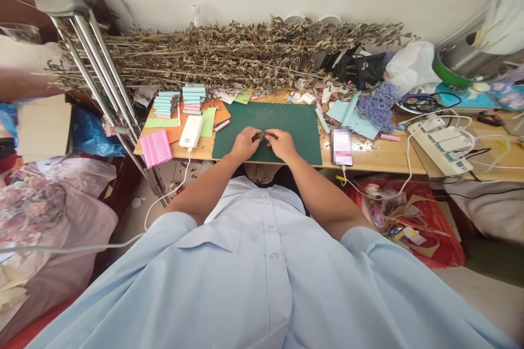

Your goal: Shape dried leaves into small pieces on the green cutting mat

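Observation:
Over the front part of a green cutting mat (295,120), my two hands come close together. My left hand (246,143) pinches a small clump of dried leaves (261,135) between thumb and fingers. On the other side of the same clump, the fingers of my right hand (281,144) are closed in a pinch. The fingers partly cover the clump, so its full shape is hidden. Tiny crumbs are scattered on the mat. Behind it lies a long heap of dried leafy stalks (229,54).
Paper rolls (166,103), a white power bank (191,132) and pink paper (155,148) lie left of the mat. To the right are a phone (341,147), purple cord (376,106) and a power strip (440,144). Metal crutches (102,65) lean at the left.

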Motion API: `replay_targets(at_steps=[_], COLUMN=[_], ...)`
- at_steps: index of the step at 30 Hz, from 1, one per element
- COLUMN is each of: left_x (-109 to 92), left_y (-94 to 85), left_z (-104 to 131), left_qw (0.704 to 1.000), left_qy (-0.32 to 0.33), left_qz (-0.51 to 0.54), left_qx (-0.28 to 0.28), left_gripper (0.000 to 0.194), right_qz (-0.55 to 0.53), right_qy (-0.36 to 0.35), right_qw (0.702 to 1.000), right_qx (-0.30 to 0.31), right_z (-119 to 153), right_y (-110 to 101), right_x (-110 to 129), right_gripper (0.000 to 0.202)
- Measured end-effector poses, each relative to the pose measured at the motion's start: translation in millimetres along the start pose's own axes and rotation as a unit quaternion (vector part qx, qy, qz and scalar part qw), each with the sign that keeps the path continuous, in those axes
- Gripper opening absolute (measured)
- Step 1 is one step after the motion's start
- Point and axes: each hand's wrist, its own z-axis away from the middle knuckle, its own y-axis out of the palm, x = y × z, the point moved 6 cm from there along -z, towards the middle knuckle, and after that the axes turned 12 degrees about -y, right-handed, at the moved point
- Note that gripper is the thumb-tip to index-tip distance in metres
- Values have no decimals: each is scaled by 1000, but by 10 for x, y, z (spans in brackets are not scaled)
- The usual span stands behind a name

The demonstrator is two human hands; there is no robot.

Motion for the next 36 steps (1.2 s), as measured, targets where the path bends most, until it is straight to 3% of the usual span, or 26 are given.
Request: replay_targets(at_steps=[6,12,16,22,26,32,36], left_x=[40,19,-43,-80,-51,-14,31], left_y=[63,99,111,125,97,43,39], left_z=[-26,-18,-10,-14,-21,-4,0], left_qw=[998,995,993,992,995,998,998], left_qy=[29,62,78,85,68,40,39], left_qz=[-58,-84,-92,-89,-67,-42,-40], left_qx=[-10,-8,7,13,-3,-24,-37], left_gripper=[22,26,27,23,21,21,20], right_qz=[36,177,223,192,68,-55,-46], right_qy=[6,-110,-134,-112,-40,43,67], right_qw=[999,976,964,975,997,998,997], right_qx=[22,62,57,17,13,0,-13], right_z=[-1,-11,-23,-27,-30,-45,-83], right_y=[30,31,62,74,63,41,-77], right_x=[-1,130,131,94,25,-66,-134], right_gripper=[19,18,20,15,15,22,26])
